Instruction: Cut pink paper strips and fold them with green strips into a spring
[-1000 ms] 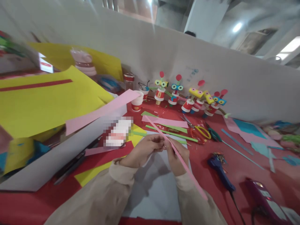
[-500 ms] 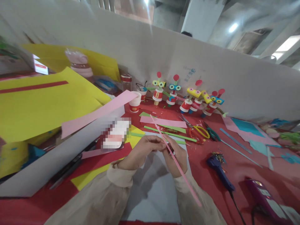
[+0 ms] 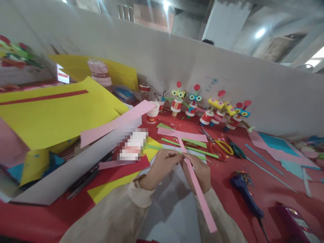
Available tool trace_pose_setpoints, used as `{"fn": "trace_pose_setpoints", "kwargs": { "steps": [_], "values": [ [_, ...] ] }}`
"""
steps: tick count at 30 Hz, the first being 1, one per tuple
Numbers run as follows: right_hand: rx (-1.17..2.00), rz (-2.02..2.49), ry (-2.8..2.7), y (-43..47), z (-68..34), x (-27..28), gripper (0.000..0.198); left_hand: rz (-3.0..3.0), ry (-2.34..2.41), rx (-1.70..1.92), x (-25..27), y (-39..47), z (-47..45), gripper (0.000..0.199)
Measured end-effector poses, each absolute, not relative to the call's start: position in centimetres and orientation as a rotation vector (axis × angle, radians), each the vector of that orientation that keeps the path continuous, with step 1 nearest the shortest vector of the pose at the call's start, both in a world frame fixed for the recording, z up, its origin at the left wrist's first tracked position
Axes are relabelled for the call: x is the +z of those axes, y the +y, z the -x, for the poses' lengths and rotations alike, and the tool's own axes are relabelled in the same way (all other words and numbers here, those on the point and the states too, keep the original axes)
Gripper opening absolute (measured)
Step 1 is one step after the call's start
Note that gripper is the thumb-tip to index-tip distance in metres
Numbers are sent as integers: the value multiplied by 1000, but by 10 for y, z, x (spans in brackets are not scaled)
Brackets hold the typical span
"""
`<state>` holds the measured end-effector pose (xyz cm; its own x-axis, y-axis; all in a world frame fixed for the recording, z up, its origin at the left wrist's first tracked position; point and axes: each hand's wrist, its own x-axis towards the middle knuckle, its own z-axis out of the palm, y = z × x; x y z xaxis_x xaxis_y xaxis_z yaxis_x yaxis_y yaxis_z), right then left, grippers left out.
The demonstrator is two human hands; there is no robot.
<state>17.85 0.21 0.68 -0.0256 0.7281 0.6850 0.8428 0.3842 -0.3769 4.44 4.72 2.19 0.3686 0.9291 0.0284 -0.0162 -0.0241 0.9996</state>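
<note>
A long pink paper strip (image 3: 199,189) slants between my hands, its broad face towards me and its lower end over my right sleeve. My right hand (image 3: 200,171) is closed around the strip near its upper part. The fingertips of my left hand (image 3: 164,166) are pinched at the strip's edge and meet those of the right hand. Both hands are above a pale grey sheet (image 3: 172,212). Just beyond them lie green paper strips (image 3: 202,150), a small folded paper spring (image 3: 191,143) and a wider pink strip (image 3: 194,135).
Yellow-handled scissors (image 3: 224,146), pliers (image 3: 238,148), a blue glue gun (image 3: 245,194) and a purple device (image 3: 295,217) lie to the right. Paper-cup figures (image 3: 177,105) stand along the wall. A white cup (image 3: 152,116) and large yellow sheets (image 3: 63,118) are at the left.
The pink strip has turned from nearly edge-on to showing its broad face. My hands stay together at it. The view has shifted slightly left.
</note>
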Motion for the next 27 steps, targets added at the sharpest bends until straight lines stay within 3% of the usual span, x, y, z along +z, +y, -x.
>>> {"fn": "trace_pose_setpoints", "kwargs": {
  "steps": [7, 9, 11, 13, 15, 19, 21, 24, 27],
  "values": [
    [65, 1407, -1146, -1, -187, 26, 16, -1140, 1128, 1234, 29, 56, -35, 33],
    [198, 1349, -908, 2, -195, 28, 19, -1373, 875, 955, 34, 52, -33, 27],
    [345, 1248, -761, 7, -202, 27, 23, -1625, 463, 567, 38, 46, -32, 8],
    [475, 1155, -689, 11, -207, 25, 26, -1755, 227, 394, 38, 43, -32, 22],
    [564, 1089, -659, 14, -208, 23, 29, -1772, 379, 481, 33, 46, -32, 13],
    [600, 1119, -670, 15, -206, 20, 33, -1665, 1123, 1010, 23, 62, -30, 30],
    [625, 1160, -703, 14, -206, 19, 36, -1789, 1221, 1182, 24, 67, -27, 27],
    [663, 1165, -720, 14, -207, 19, 39, -1974, 1056, 991, 26, 67, -26, 23],
    [617, 1180, -741, 13, -205, 18, 38, -1871, 886, 670, 24, 61, -31, 34]
  ]
}}
